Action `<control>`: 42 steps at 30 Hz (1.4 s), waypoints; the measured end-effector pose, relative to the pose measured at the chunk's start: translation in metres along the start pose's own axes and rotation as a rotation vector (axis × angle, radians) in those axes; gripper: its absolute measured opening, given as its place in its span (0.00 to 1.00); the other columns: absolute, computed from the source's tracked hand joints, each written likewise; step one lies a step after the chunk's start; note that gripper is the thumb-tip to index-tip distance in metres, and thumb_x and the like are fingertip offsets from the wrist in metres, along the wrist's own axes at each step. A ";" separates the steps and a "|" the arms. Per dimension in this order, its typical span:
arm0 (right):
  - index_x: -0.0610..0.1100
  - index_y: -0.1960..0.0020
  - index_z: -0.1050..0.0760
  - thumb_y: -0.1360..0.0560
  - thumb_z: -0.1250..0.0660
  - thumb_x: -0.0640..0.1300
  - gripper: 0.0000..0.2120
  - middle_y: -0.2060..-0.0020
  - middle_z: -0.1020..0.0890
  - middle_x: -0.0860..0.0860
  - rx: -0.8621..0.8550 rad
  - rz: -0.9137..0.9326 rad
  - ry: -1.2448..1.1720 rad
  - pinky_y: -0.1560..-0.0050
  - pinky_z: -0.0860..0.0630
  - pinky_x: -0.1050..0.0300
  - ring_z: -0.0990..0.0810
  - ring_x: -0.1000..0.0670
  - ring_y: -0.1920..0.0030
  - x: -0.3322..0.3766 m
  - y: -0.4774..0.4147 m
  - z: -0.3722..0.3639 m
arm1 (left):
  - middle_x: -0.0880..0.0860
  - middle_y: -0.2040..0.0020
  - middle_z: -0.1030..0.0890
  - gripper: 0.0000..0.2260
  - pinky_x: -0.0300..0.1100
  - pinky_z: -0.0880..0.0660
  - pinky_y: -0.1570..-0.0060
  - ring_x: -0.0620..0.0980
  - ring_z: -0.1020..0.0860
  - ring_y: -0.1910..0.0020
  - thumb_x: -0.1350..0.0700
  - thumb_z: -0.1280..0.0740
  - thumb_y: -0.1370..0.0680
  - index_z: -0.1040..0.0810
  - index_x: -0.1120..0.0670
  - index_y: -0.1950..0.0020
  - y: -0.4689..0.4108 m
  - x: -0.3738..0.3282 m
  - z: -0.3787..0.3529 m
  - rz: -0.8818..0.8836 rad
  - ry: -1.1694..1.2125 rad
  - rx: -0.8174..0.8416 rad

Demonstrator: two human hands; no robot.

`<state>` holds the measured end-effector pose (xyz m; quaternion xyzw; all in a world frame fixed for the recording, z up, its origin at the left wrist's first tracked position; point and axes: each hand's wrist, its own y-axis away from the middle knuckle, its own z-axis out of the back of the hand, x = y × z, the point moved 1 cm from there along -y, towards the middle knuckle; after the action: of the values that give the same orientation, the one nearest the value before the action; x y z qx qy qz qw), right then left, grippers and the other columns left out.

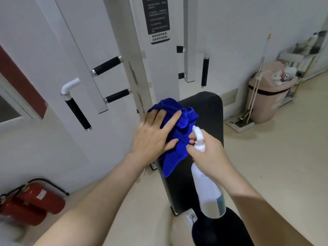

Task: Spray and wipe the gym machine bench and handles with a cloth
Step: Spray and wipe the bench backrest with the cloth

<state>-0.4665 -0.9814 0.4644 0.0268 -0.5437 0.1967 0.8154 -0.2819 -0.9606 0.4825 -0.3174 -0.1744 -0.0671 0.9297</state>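
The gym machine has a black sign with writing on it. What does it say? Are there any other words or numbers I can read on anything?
Black sign on the gym machine: white lines of writing, too small and blurred to read.
Spray bottle: faint mark and blue label, unreadable.
Fire extinguisher: pale label, too blurred.
Pink bin: faint print, unreadable.
Nothing here reads clearly.
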 end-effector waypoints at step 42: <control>0.45 0.49 0.26 0.27 0.35 0.40 0.07 0.53 0.22 0.51 0.236 0.075 0.045 0.49 0.26 0.51 0.24 0.47 0.53 -0.069 -0.024 0.106 | 0.62 0.45 0.22 0.19 0.53 0.26 0.54 0.64 0.24 0.48 0.55 0.41 0.25 0.27 0.61 0.36 -0.033 -0.037 0.007 0.459 -0.012 0.094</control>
<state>-0.5743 -1.0506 0.4500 0.0980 -0.4989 0.2903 0.8107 -0.3260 -0.9821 0.4927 -0.3055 -0.1062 0.1564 0.9332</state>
